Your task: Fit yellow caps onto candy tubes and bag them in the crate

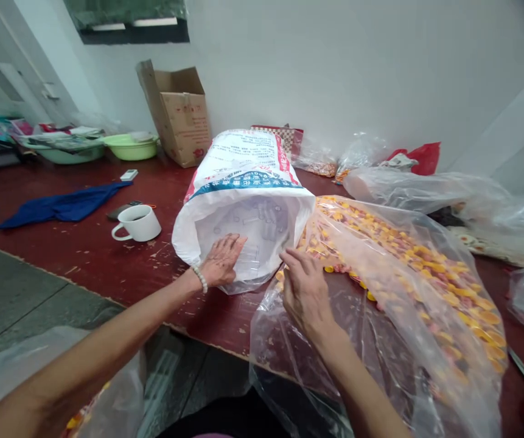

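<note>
A white printed woven sack [248, 159] lies on its side with its mouth facing me. Inside, a clear liner and clear plastic pieces [262, 222] show. My left hand [223, 260], fingers stretched out, is at the lower mouth of the sack and holds nothing. Close to the sack's right rim is my right hand [306, 289], with loosely bent fingers and nothing visible in it; its thumb is partly hidden. Under and beside it spreads a large clear plastic bag [380, 340] with many small yellow and pink pieces [408, 249] in it.
A white mug [139, 223], a blue cloth [63, 205] and a small white device [129, 175] are on the red table [161, 280] to the left. Behind stand a cardboard box [186, 121] and a green basin [131, 148]. More clear bags [426, 185] lie at right.
</note>
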Available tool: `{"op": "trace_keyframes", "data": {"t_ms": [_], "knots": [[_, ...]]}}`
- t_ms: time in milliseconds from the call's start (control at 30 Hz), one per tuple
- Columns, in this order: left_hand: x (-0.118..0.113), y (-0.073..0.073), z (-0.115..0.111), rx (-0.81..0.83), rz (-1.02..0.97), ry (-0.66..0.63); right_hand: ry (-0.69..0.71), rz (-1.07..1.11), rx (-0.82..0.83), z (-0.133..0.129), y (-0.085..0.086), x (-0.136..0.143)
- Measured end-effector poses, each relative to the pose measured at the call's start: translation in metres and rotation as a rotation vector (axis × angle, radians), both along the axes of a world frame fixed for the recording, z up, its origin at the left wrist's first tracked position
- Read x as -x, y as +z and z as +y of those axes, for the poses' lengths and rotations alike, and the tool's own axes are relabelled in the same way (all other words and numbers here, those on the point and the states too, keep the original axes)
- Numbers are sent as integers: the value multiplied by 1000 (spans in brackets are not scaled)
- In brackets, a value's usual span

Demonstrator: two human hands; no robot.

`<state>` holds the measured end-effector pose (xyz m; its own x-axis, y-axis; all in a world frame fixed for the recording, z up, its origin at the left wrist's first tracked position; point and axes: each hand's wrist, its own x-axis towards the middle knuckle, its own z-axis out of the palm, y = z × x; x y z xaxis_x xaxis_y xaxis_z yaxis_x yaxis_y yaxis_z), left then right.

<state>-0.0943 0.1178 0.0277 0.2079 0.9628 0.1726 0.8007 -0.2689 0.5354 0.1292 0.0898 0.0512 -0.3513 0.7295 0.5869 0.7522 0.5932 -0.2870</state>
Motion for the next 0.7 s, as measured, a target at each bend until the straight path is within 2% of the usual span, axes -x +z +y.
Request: {"op": "trace_keyframes", "data": {"t_ms": [100, 167, 233, 333, 500, 600, 700], "knots": [[-19, -3, -27, 283, -843, 350, 25, -95, 252, 48, 7, 51], [-36, -10, -40, 463, -1160, 493, 65, -155, 349, 77, 3, 81], [-51, -18, -45, 543, -1281, 542, 103, -208, 415, 97, -7, 103], [-67, -26, -43, 547, -1497, 602, 108, -282, 519, 106, -26, 118], [-72, -32, -25, 519, -1749, 663, 59, -272, 653, 104, -49, 110], [-72, -36, -16, 499, -1827, 683, 67, -181, 739, 104, -53, 102], [-76, -36, -14, 437, -1878, 644, 128, -38, 808, 99, -53, 97]]}}
